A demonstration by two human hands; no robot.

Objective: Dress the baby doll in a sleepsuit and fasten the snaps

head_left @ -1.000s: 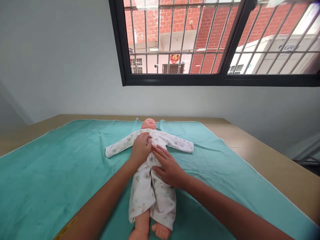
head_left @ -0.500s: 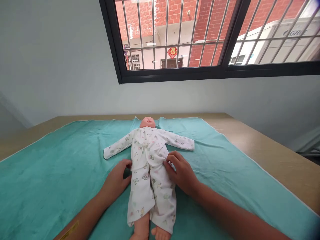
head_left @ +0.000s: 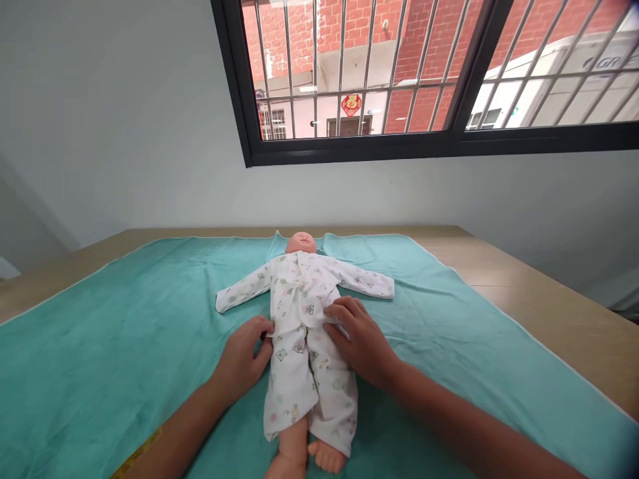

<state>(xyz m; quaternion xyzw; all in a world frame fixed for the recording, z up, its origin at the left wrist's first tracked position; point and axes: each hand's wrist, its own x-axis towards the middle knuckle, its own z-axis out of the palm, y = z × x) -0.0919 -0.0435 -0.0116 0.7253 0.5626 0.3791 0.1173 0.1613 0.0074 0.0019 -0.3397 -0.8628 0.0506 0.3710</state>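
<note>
A baby doll (head_left: 301, 243) lies on its back on a teal towel (head_left: 124, 332), dressed in a white printed romper (head_left: 302, 359) with sleeves spread out. Its bare feet stick out near the bottom edge. My left hand (head_left: 244, 359) pinches the garment's edge at the doll's left waist, fingers curled. My right hand (head_left: 362, 339) rests on the other side of the waist, fingers bent and gripping the cloth there.
The towel covers a wooden table (head_left: 549, 313) that meets a grey wall. A barred window (head_left: 399, 73) with a black frame sits above, showing a brick building outside.
Both hands left the doll's chest and came down to the waist, one on each side. In the last half second they barely moved; the camera shifted slightly.
</note>
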